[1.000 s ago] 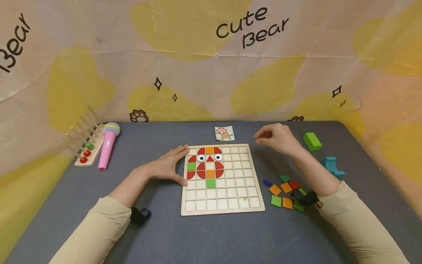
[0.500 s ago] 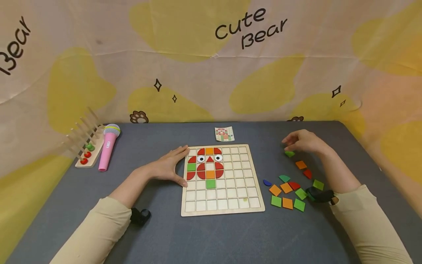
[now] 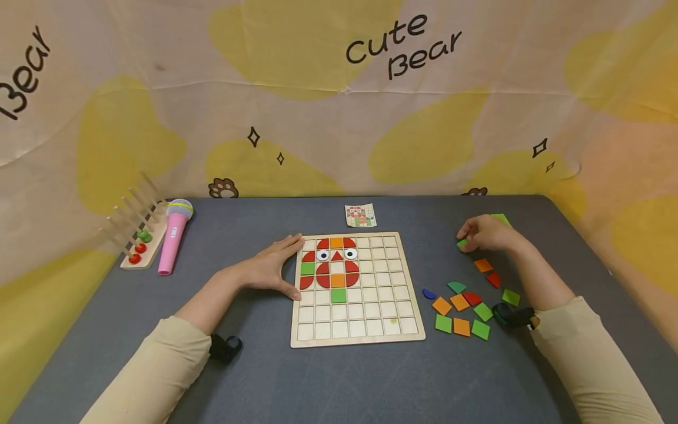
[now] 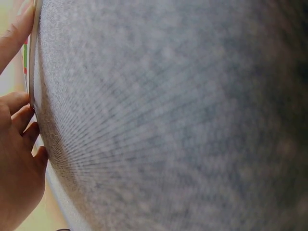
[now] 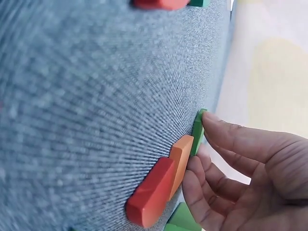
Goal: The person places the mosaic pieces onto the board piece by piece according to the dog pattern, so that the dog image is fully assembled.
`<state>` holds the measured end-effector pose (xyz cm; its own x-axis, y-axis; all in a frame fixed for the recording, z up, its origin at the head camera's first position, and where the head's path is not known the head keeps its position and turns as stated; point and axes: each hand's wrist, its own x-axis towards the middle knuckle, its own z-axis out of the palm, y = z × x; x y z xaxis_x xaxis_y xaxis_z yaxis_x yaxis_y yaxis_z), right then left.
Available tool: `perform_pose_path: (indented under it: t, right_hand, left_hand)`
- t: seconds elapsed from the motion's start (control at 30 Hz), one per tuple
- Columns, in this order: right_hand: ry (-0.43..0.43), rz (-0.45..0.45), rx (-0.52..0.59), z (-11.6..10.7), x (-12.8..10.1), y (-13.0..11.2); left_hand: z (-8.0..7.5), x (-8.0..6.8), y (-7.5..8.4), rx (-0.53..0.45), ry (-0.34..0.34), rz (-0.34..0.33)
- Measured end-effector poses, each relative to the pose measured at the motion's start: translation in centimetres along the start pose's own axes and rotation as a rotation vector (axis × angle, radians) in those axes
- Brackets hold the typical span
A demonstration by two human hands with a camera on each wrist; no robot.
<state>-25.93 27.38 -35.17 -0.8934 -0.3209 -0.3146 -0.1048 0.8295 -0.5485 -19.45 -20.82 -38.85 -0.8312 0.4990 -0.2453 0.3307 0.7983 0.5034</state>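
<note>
In the head view my left hand rests along the left edge of a wooden grid board, fingers and thumb spread. Red, orange and green pieces and two round eye pieces lie in its upper left cells. My right hand is right of the board, its thumb and fingers pinching a small green puzzle piece. In the right wrist view, the thumb lies on the end of that green piece, low at the table. An orange piece and a red piece lie beside it.
Several loose pieces, among them an orange square, lie right of the board. A small picture card lies behind it. At left are a pink toy microphone and a peg stand. A green block shows partly behind my right hand.
My right hand has moved rightward from near the board's far corner and come down on the green piece, which has shifted slightly left. My left hand stays at the board's edge.
</note>
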Motion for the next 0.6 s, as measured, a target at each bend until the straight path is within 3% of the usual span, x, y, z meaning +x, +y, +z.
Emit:
perform_pose_path:
  t: [0.37,0.6]
  right_hand:
    - [0.027,0.022,-0.020,0.3,-0.1,-0.6]
    - [0.070,-0.053,-0.104,0.4,-0.4,-1.3]
  left_hand:
    - [-0.1,-0.1,0.1,0.001,-0.001,-0.007]
    - [0.0,0.0,0.0,-0.004,-0.002,-0.002]
